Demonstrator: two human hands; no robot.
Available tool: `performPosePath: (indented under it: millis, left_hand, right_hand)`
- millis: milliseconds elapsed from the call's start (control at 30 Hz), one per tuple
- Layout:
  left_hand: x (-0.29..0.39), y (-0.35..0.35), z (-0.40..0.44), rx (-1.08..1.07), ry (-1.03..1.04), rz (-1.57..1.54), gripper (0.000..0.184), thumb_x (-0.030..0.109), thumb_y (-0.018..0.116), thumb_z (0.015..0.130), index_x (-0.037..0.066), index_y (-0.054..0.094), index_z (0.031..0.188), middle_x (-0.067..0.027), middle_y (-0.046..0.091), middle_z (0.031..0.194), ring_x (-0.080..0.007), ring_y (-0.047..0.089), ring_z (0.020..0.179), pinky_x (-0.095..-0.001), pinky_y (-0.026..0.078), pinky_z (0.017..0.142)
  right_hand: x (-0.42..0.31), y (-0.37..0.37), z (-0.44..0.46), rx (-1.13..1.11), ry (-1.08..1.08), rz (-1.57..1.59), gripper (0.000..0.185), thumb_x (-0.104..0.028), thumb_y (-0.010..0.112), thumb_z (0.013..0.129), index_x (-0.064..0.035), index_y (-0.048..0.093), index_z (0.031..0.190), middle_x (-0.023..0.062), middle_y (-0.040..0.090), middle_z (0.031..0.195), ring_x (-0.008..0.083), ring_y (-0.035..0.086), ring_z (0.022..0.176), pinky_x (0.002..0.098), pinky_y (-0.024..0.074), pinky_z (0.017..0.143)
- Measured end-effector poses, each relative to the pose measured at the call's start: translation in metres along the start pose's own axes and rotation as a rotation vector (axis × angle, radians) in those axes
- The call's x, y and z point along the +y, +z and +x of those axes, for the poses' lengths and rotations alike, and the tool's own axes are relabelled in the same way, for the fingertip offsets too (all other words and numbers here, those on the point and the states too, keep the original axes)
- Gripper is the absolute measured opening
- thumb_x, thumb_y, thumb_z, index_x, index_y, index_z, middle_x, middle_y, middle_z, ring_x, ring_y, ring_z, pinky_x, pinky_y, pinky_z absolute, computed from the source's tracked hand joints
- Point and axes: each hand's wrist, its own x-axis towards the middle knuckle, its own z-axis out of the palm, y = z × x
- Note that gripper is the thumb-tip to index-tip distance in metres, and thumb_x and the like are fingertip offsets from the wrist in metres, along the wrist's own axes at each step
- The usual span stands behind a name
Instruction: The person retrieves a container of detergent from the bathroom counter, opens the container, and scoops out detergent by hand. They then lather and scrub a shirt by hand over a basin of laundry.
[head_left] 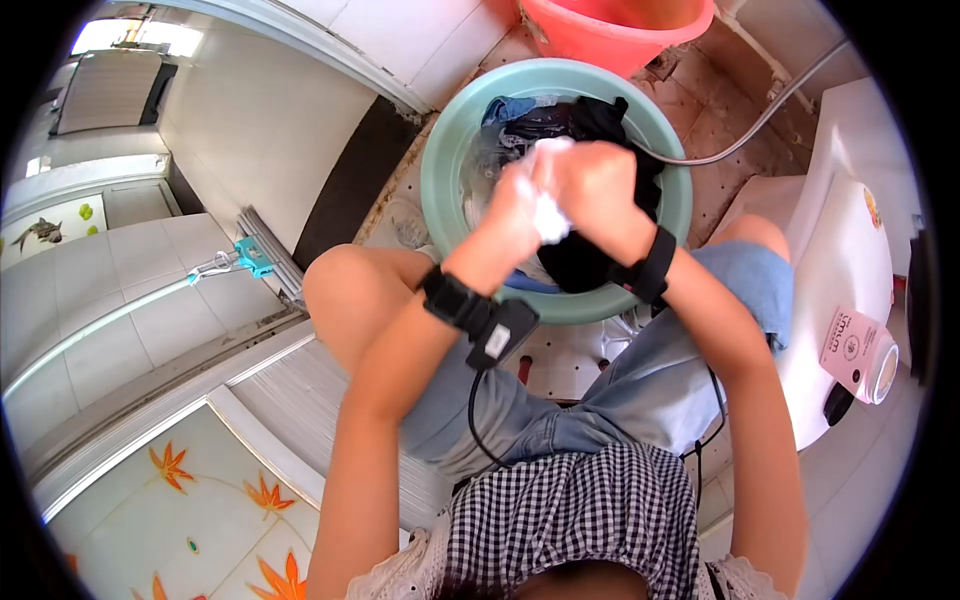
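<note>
the left hand (pixel 518 205) and right hand (pixel 598 190) are pressed close together, fingers closed around a bunched white cloth (pixel 549 218), though blur hides each finger. the cloth is held above the green basin (pixel 436 190), which holds dark clothes (pixel 580 262) and stands between the knees and the red tub (pixel 625 45)

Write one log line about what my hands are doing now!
left hand: holds white cloth | right hand: holds same cloth | below: green tub, dark clothes inside | motion: blurred
</note>
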Motion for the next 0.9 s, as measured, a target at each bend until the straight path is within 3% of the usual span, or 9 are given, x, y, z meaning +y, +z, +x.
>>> performPosePath:
  millis: [167,300,333,367,500,700,767,833,900]
  left_hand:
    - [0.022,-0.008,0.013,0.019,-0.349,-0.238,0.022,0.025,0.046,0.087,0.007,0.057,0.093,-0.0038,0.057,0.081,-0.0156,0.056,0.069,-0.0290,0.047,0.061]
    - [0.005,0.007,-0.004,-0.004,0.102,0.007,0.034,0.039,0.050,0.084,0.007,0.055,0.095,-0.0032,0.060,0.085,-0.0146,0.057,0.080,-0.0305,0.047,0.070]
    - [0.008,0.015,0.001,-0.173,-0.099,-0.242,0.032,0.036,0.044,0.088,0.008,0.052,0.102,-0.0027,0.058,0.089,-0.0137,0.056,0.082,-0.0308,0.047,0.070]
    - [-0.005,0.020,-0.011,0.064,-0.002,-0.044,0.030,0.035,0.041,0.090,0.009,0.052,0.100,-0.0025,0.058,0.087,-0.0132,0.056,0.081,-0.0313,0.047,0.070]
    - [0.030,-0.019,0.020,-0.446,-0.331,-0.239,0.016,0.025,0.053,0.084,0.010,0.054,0.078,0.0018,0.056,0.072,-0.0125,0.054,0.067,-0.0270,0.043,0.057]
    - [0.005,0.029,-0.004,0.099,-0.023,-0.178,0.023,0.032,0.057,0.080,0.010,0.055,0.073,-0.0014,0.051,0.062,-0.0163,0.051,0.054,-0.0291,0.043,0.051]
    - [0.022,0.008,0.006,0.070,-0.154,-0.159,0.024,0.033,0.054,0.082,0.010,0.056,0.078,-0.0010,0.052,0.067,-0.0142,0.052,0.059,-0.0285,0.044,0.054]
    - [0.038,-0.004,0.013,-0.652,-0.125,-0.223,0.027,0.035,0.051,0.083,0.009,0.058,0.082,-0.0022,0.055,0.073,-0.0138,0.055,0.065,-0.0285,0.045,0.056]
    - [0.017,0.018,-0.005,0.086,0.016,0.025,0.028,0.035,0.049,0.084,0.008,0.058,0.085,-0.0019,0.056,0.075,-0.0137,0.055,0.065,-0.0284,0.046,0.056]
  right_hand:
    - [-0.009,0.008,-0.013,-0.116,0.012,0.118,0.031,-0.020,0.059,0.072,-0.0107,0.046,0.045,0.0075,0.044,0.041,0.0216,0.046,0.034,0.0327,0.0347,0.033]
    - [-0.001,0.010,-0.001,-0.039,0.034,0.047,0.036,-0.022,0.058,0.073,-0.0105,0.045,0.042,0.0087,0.043,0.040,0.0220,0.046,0.034,0.0331,0.0347,0.034]
    - [0.006,0.011,0.007,-0.085,0.268,-0.093,0.037,-0.025,0.057,0.076,-0.0102,0.046,0.043,0.0097,0.044,0.041,0.0226,0.047,0.035,0.0329,0.0348,0.034]
    - [0.016,0.005,0.015,-0.142,0.383,0.051,0.039,-0.027,0.056,0.078,-0.0099,0.048,0.044,0.0104,0.044,0.042,0.0236,0.047,0.035,0.0332,0.0351,0.034]
    - [-0.022,0.004,-0.006,-0.069,0.109,0.131,0.031,-0.018,0.060,0.069,-0.0102,0.044,0.043,0.0083,0.043,0.042,0.0235,0.045,0.035,0.0339,0.0341,0.034]
    - [0.011,0.011,0.006,-0.073,0.346,0.050,0.032,-0.021,0.057,0.072,-0.0113,0.045,0.044,0.0087,0.043,0.043,0.0230,0.046,0.035,0.0343,0.0337,0.033]
    - [-0.007,0.007,-0.007,-0.108,0.081,0.141,0.032,-0.021,0.057,0.073,-0.0115,0.046,0.045,0.0077,0.043,0.042,0.0228,0.046,0.035,0.0342,0.0340,0.033]
    - [-0.017,0.000,-0.004,-0.087,0.057,0.134,0.029,-0.021,0.057,0.072,-0.0118,0.047,0.046,0.0066,0.043,0.042,0.0223,0.046,0.035,0.0339,0.0344,0.034]
    - [0.005,0.003,-0.003,-0.059,-0.008,0.075,0.028,-0.021,0.057,0.072,-0.0119,0.047,0.047,0.0066,0.043,0.042,0.0224,0.046,0.036,0.0337,0.0343,0.034]
